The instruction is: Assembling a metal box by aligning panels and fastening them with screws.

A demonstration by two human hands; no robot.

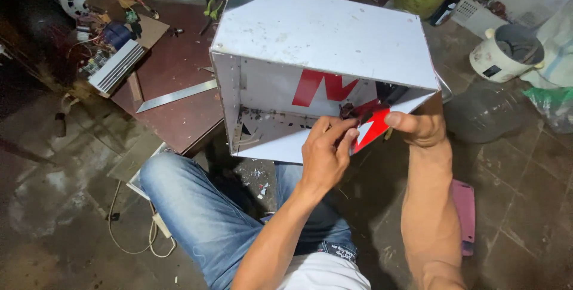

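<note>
Over the person's lap, propped against the near edge of a dark brown low table (179,81), sits a large white sheet-metal box (322,33) with its open side facing the person and red lettering on its inner wall. 2 bare hands work at the lower right corner of that opening.

The left hand (325,155) has its fingers drawn narrow, pinched together on a small dark part (352,111) at the box's bottom edge; what the part is cannot be made out. The right hand (421,126) wraps the corner from outside, thumb pressed flat on the red-and-white flap (373,129), so it is closed on the box itself.

Beyond the box, on the table's far left corner, lie a finned grey heat sink (116,66) among loose wiring, and a long flat metal strip (176,96) rests near the table's right edge. A white rice cooker (504,54) and a clear plastic jug (483,111) stand on the tiled floor to the right.

Risks noted: the sheet edges at that corner look thin and raw, and fingers sliding along them could be cut. The box is braced only by 1 hand, the lap and the table edge; a firm pull on the pinched part could tip it off. The small part, if it slipped, would likely fall into the debris inside the box.
</note>
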